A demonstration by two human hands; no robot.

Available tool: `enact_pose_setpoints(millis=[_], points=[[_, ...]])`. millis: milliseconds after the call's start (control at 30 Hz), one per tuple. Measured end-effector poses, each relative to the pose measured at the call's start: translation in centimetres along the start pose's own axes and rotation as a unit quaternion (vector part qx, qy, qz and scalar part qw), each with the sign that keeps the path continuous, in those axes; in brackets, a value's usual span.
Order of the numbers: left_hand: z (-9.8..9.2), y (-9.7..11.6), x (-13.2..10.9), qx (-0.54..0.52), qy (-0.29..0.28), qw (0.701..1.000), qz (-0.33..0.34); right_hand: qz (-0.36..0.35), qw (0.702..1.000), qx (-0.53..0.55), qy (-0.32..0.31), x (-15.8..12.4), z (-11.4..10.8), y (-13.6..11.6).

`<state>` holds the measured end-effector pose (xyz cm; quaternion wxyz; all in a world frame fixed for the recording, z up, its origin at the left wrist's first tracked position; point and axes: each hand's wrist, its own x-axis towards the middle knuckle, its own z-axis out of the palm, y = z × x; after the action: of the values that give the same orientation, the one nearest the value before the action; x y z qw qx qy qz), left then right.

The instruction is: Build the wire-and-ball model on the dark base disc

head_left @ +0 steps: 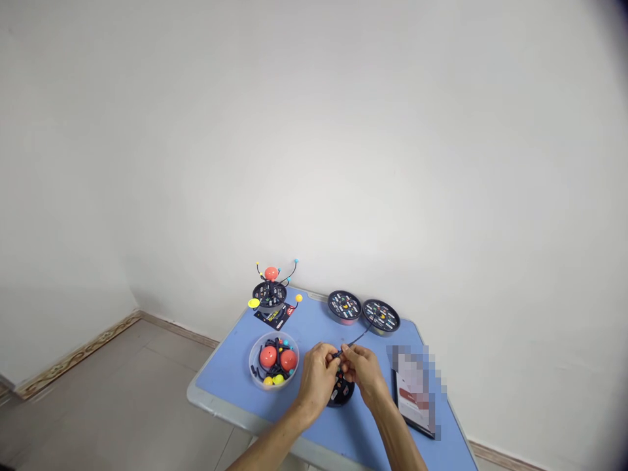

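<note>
My left hand and my right hand meet above a round black base near the table's front. Both have their fingers pinched on a thin black rod, which slants up and to the right from between them. The base lies partly hidden under my hands. To the left of my left hand stands a clear round tub with red balls, small yellow and blue balls and black rods inside.
An assembled planet model stands at the back left, over a black card. Two round black discs sit at the back right. A tablet, partly blurred, lies at the right. A wall rises behind the blue table.
</note>
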<state>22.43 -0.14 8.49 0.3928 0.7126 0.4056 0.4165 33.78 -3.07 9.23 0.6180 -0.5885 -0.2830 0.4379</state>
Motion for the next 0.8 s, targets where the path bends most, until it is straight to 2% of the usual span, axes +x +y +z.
enact_pose_setpoints(millis=[167,300,533,800], points=[[-0.1,-0.1,0.2,0.012,-0.025,1.000,-0.012,-0.023,0.998,-0.054,0.022,0.1,0.2,0.2],[-0.1,-0.4,0.1,0.053,-0.046,0.997,-0.032,0.027,0.989,-0.143,0.026,0.3,0.2,1.0],[-0.1,-1.1,-0.2,0.167,-0.082,0.980,-0.076,0.124,0.941,-0.315,0.019,0.2,0.3,1.4],[0.4,-0.6,0.3,0.248,-0.123,0.957,-0.090,0.114,0.904,-0.412,0.013,0.9,0.3,0.8]])
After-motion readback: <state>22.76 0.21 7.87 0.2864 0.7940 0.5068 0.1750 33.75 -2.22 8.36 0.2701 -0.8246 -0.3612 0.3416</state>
